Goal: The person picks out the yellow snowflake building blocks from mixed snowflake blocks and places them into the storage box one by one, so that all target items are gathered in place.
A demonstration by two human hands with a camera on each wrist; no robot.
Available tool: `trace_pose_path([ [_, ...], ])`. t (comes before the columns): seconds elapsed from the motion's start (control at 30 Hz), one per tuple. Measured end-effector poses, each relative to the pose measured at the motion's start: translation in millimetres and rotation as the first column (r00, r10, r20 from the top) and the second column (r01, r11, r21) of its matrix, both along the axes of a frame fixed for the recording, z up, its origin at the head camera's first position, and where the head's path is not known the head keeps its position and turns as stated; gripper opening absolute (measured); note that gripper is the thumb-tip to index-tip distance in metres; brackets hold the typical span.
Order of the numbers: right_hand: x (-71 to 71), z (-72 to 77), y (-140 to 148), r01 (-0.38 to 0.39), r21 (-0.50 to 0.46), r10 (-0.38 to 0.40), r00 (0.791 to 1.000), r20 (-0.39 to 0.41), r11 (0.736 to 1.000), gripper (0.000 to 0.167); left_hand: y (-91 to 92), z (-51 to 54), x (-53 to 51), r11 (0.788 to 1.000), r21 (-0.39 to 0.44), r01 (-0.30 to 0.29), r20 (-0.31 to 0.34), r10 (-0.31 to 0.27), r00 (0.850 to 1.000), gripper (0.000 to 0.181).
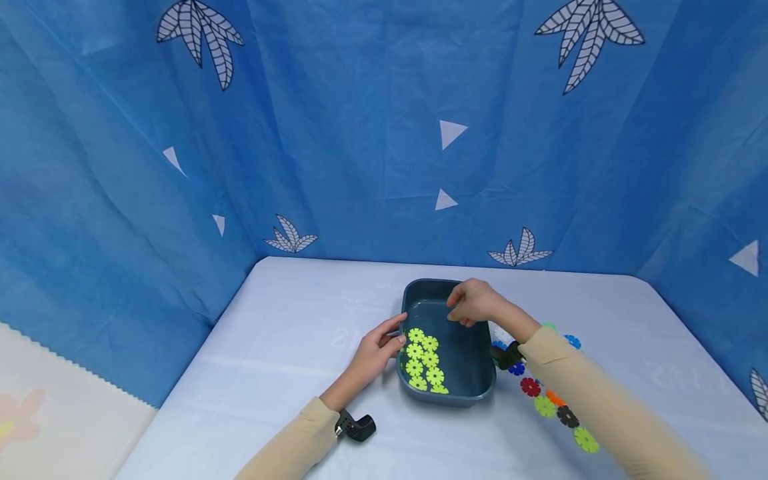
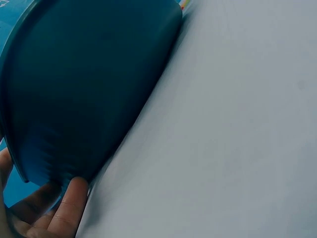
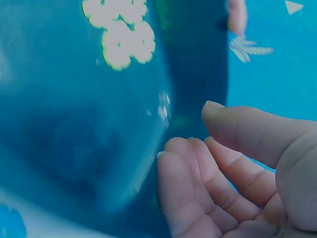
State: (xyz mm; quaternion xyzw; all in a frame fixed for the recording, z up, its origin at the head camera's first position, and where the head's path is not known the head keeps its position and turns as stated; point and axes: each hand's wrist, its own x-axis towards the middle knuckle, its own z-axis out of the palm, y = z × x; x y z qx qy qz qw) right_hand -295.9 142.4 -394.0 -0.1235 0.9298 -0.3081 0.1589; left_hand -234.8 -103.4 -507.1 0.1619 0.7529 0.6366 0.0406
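Note:
A dark teal plastic bin point(image 1: 462, 360) stands on the table. Along its left side lie several yellow-green snowflake discs point(image 1: 430, 359), in rows on the bottom. My left hand point(image 1: 375, 350) holds the bin's left side: in the left wrist view, fingers point(image 2: 72, 203) rest against the outer wall, and another finger reaches the rim. Over the far right part of the bin hovers my right hand point(image 1: 477, 303). In the right wrist view its fingers point(image 3: 178, 193) are loosely bent, the thumb stands apart from them, and nothing is between them.
Right of the bin, partly under my right forearm, lie loose snowflake discs: a red one point(image 1: 531, 387), a black one point(image 1: 567, 417), a yellow-green one point(image 1: 585, 440), plus blue and orange ones. A white cloth covers the table point(image 1: 312, 333). Blue curtains point(image 1: 384, 133) hang behind and beside it.

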Motion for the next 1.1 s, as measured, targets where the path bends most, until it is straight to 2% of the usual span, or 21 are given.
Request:
trace_pose_path([
  [0.17,-1.2,12.9,31.0,0.027,0.021,-0.026,0.999,-0.027,0.999,0.029,-0.6,-0.1,-0.7,1.0,-0.002,0.0,0.005,0.0,1.0,0.052],
  [0.33,5.4,15.5,69.3,0.103,0.047,-0.102,0.994,-0.036,0.994,0.035,-0.8,-1.5,-1.0,1.0,-0.005,0.001,0.006,-0.001,1.0,0.052],
  [0.5,18.0,4.7,110.4,0.191,0.037,-0.192,0.981,0.02,0.981,0.041,-1.0,-3.1,-1.3,1.0,-0.008,-0.004,0.002,0.004,1.0,0.051],
  [0.67,34.3,-5.0,144.6,0.246,0.045,-0.248,0.966,0.072,0.968,0.043,-1.2,-3.2,-1.7,1.0,-0.01,-0.01,-0.001,0.01,1.0,0.051],
  [0.97,69.4,-22.9,181.1,0.284,0.061,-0.287,0.957,0.05,0.957,0.044,-0.8,-1.9,-0.6,1.0,-0.003,-0.017,0.004,0.017,1.0,0.052],
  [1.1,83.5,-30.9,194.3,0.297,0.064,-0.302,0.95,0.081,0.953,0.045,0.1,-1.7,-1.4,1.0,-0.004,-0.013,0.002,0.013,1.0,0.052],
])
